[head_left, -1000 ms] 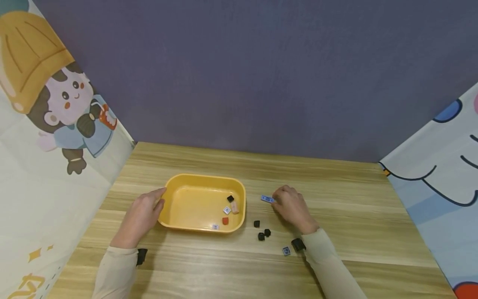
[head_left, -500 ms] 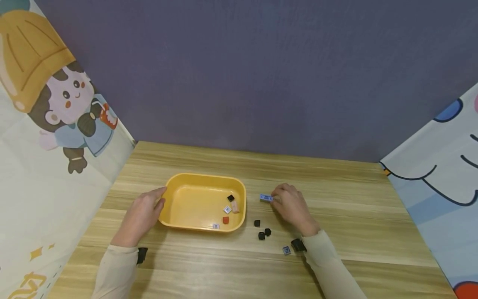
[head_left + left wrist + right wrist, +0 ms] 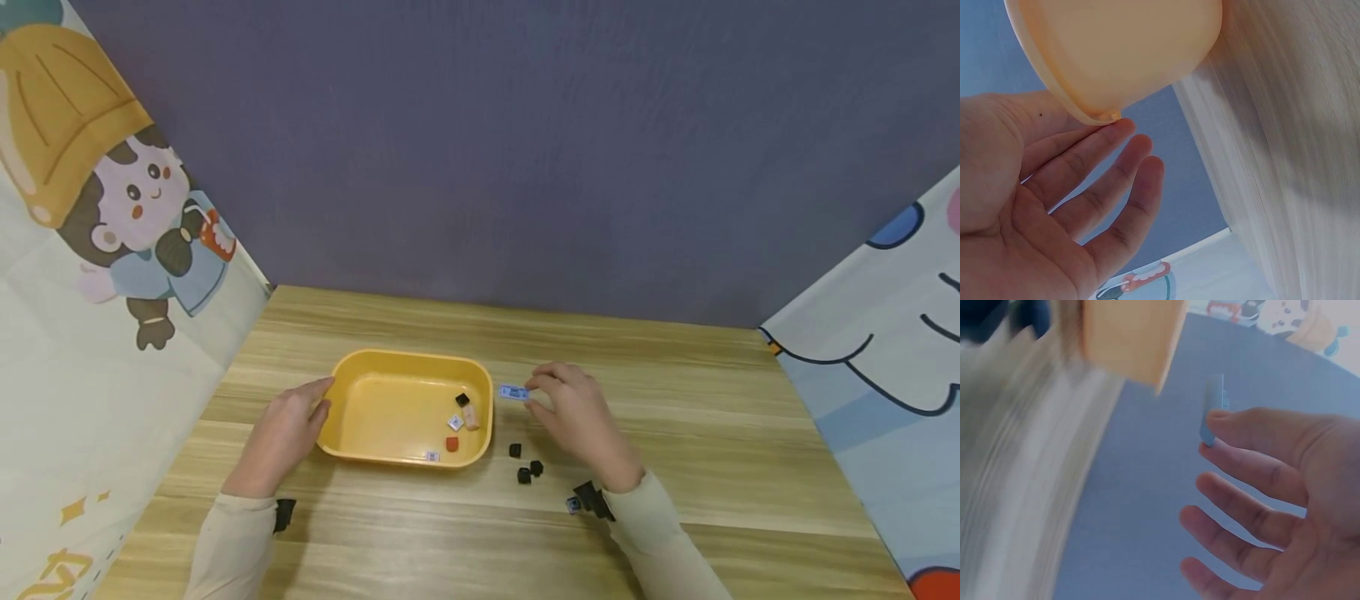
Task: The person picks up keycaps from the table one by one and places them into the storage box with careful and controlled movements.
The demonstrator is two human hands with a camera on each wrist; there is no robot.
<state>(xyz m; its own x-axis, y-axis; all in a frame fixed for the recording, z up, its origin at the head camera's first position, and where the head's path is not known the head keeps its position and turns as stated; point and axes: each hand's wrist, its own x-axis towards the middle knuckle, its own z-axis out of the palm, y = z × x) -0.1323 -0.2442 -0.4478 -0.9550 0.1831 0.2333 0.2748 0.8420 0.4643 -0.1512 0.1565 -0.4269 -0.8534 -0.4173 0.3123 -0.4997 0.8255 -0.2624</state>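
My right hand point(image 3: 577, 408) pinches a small oblong blue piece with dark print point(image 3: 514, 392) between thumb and fingertips, just right of the yellow tray's rim. In the right wrist view this blue piece point(image 3: 1213, 409) stands on edge in the pinch, and the other fingers spread apart below it. Nearly straight fingers of my left hand point(image 3: 281, 429) touch the left end of the yellow tray point(image 3: 408, 359). From the left wrist, the tray point(image 3: 1122, 50) partly hides thumb and index finger. Inside the tray lie a black piece point(image 3: 462, 400), a pinkish piece point(image 3: 470, 417), a red cube point(image 3: 452, 444) and two whitish printed pieces.
Right of the tray, on the wooden table point(image 3: 712, 417), lie a small black piece point(image 3: 515, 450) and two more black pieces close together. Nearer the front, a printed blue square point(image 3: 573, 505) is partly behind the right wrist's camera mount point(image 3: 594, 502). A dark wall panel borders the back.
My right hand has moved left towards the tray, carrying the blue piece with it. The left hand and tray stay where they were.
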